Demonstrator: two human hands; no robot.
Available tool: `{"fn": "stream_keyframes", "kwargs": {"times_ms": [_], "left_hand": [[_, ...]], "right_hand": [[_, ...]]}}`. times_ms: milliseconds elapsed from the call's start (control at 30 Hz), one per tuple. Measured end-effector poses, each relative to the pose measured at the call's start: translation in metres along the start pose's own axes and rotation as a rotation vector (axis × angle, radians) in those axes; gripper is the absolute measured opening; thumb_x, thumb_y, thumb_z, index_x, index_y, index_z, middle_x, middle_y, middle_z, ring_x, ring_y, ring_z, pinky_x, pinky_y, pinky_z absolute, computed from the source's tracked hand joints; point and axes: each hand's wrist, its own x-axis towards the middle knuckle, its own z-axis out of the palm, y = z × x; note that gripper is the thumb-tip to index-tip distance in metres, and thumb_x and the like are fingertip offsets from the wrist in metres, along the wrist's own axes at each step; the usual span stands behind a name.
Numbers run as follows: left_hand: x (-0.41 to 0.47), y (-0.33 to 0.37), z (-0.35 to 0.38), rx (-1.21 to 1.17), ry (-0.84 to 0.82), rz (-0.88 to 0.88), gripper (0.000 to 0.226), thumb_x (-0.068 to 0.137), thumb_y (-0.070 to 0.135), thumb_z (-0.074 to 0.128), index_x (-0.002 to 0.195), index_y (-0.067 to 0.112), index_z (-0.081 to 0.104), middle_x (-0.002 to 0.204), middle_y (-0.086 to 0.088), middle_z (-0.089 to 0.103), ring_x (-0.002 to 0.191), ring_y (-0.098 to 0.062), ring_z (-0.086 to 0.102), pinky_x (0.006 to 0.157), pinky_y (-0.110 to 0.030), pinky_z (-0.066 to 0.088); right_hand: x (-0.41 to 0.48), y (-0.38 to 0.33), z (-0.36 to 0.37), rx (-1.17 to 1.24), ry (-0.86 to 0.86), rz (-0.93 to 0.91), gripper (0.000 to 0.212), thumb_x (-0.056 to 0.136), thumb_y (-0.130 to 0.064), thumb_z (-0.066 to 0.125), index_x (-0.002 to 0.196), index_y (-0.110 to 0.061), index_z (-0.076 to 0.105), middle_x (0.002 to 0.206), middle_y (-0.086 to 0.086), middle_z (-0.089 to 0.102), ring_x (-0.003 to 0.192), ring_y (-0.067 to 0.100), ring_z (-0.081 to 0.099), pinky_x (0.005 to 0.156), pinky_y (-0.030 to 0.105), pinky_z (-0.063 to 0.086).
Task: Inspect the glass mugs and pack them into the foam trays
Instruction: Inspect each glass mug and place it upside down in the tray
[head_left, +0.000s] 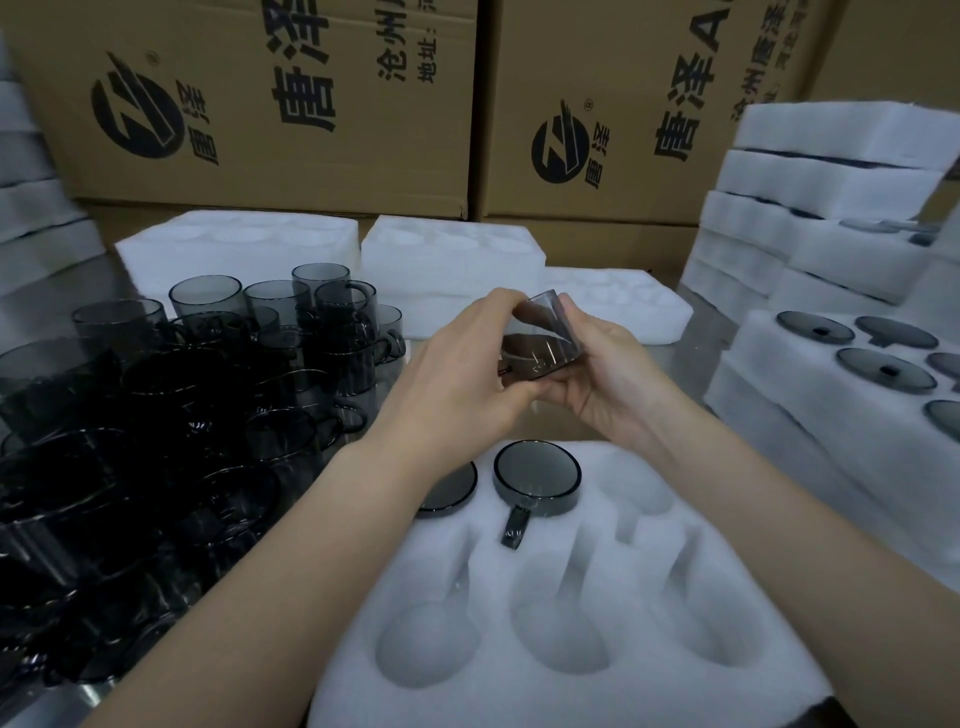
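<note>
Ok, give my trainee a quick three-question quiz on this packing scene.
1. True or false: the near tray is full.
2. How many mugs sit in it? A one, B two, C four.
3. Fill in: the left hand and right hand together hold one ___.
Key: 1 false; 2 B; 3 mug.

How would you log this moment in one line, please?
step: inspect | left hand, right hand: grip mug | foam tray: two mugs seated
</note>
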Motion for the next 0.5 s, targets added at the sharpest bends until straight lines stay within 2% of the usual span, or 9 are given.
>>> {"fn": "stream_keyframes", "kwargs": {"times_ms": [67, 100, 167, 200, 267, 333, 433, 467, 500], "left_hand": [[-0.0014, -0.0014, 0.0, -0.016, 0.001, 0.035, 0.061, 0.08, 0.019, 0.074, 0.133, 0.022, 0.044, 0.129, 0.009, 0.056, 0.118, -0.008, 0.051, 0.095, -0.024, 0.04], [-0.002, -0.0016, -0.0004, -0.036, 0.008, 0.055, 0.062, 0.08, 0.016, 0.073, 0.134, 0.022, 0.043, 0.134, 0.009, 0.052, 0.125, -0.008, 0.046, 0.102, -0.025, 0.038], [-0.0027, -0.0002, -0.0016, -0.091, 0.029, 0.083, 0.06, 0.078, 0.009, 0.07, 0.126, 0.031, 0.041, 0.141, 0.014, 0.045, 0.139, -0.006, 0.032, 0.113, -0.039, 0.033], [-0.0022, 0.0002, -0.0022, -0.101, 0.042, 0.078, 0.06, 0.077, 0.006, 0.068, 0.121, 0.034, 0.039, 0.143, 0.015, 0.043, 0.142, -0.004, 0.025, 0.114, -0.045, 0.03], [0.0, -0.0013, -0.002, -0.112, 0.054, 0.028, 0.065, 0.075, 0.006, 0.069, 0.119, 0.038, 0.034, 0.143, 0.013, 0.044, 0.14, -0.005, 0.028, 0.11, -0.049, 0.034], [0.0018, -0.0022, -0.0018, -0.167, 0.032, -0.047, 0.075, 0.072, 0.014, 0.076, 0.125, 0.042, 0.032, 0.139, 0.014, 0.045, 0.133, -0.011, 0.039, 0.104, -0.047, 0.042], [0.003, -0.0041, -0.0011, -0.159, -0.023, -0.114, 0.096, 0.062, 0.037, 0.084, 0.139, 0.044, 0.027, 0.15, 0.014, 0.035, 0.14, -0.015, 0.032, 0.11, -0.041, 0.037], [0.0027, -0.0046, -0.0001, -0.13, -0.028, -0.102, 0.102, 0.061, 0.042, 0.085, 0.143, 0.042, 0.025, 0.152, 0.014, 0.032, 0.142, -0.011, 0.027, 0.114, -0.034, 0.031], [0.0023, -0.0043, 0.0004, -0.11, -0.026, -0.08, 0.104, 0.062, 0.044, 0.085, 0.146, 0.039, 0.024, 0.153, 0.016, 0.031, 0.142, -0.006, 0.025, 0.113, -0.021, 0.025]], "right_hand": [[0.0004, -0.001, -0.003, 0.077, -0.055, 0.012, 0.038, 0.103, -0.035, 0.041, 0.112, -0.008, 0.065, 0.096, 0.015, 0.073, 0.078, 0.027, 0.072, 0.057, 0.031, 0.059], [-0.0002, -0.0017, -0.0041, 0.116, -0.115, 0.033, 0.04, 0.103, -0.038, 0.039, 0.116, -0.009, 0.064, 0.102, 0.014, 0.072, 0.087, 0.028, 0.071, 0.065, 0.033, 0.06], [-0.0015, -0.0026, -0.0053, 0.181, -0.265, 0.107, 0.048, 0.099, -0.048, 0.04, 0.123, -0.014, 0.064, 0.119, 0.012, 0.067, 0.11, 0.03, 0.064, 0.09, 0.041, 0.055], [-0.0027, -0.0027, -0.0059, 0.213, -0.342, 0.162, 0.052, 0.094, -0.054, 0.045, 0.122, -0.015, 0.066, 0.124, 0.014, 0.065, 0.118, 0.033, 0.06, 0.097, 0.046, 0.05], [-0.0048, -0.0026, -0.0062, 0.216, -0.441, 0.241, 0.061, 0.083, -0.06, 0.059, 0.118, -0.011, 0.069, 0.129, 0.022, 0.06, 0.123, 0.038, 0.056, 0.103, 0.053, 0.045], [-0.0049, -0.002, -0.0067, 0.144, -0.448, 0.245, 0.065, 0.075, -0.059, 0.068, 0.118, -0.01, 0.068, 0.131, 0.024, 0.058, 0.122, 0.039, 0.056, 0.1, 0.054, 0.047], [-0.0056, -0.0027, -0.0053, 0.078, -0.413, 0.131, 0.049, 0.079, -0.056, 0.063, 0.11, -0.02, 0.074, 0.118, 0.011, 0.069, 0.107, 0.03, 0.067, 0.083, 0.04, 0.057], [-0.0065, -0.0031, -0.0048, 0.068, -0.391, 0.097, 0.042, 0.08, -0.052, 0.064, 0.107, -0.022, 0.075, 0.113, 0.008, 0.071, 0.102, 0.028, 0.069, 0.078, 0.037, 0.057], [-0.0072, -0.003, -0.0051, 0.054, -0.358, 0.073, 0.038, 0.08, -0.048, 0.066, 0.107, -0.023, 0.074, 0.11, 0.007, 0.072, 0.098, 0.027, 0.07, 0.074, 0.034, 0.057]]}}
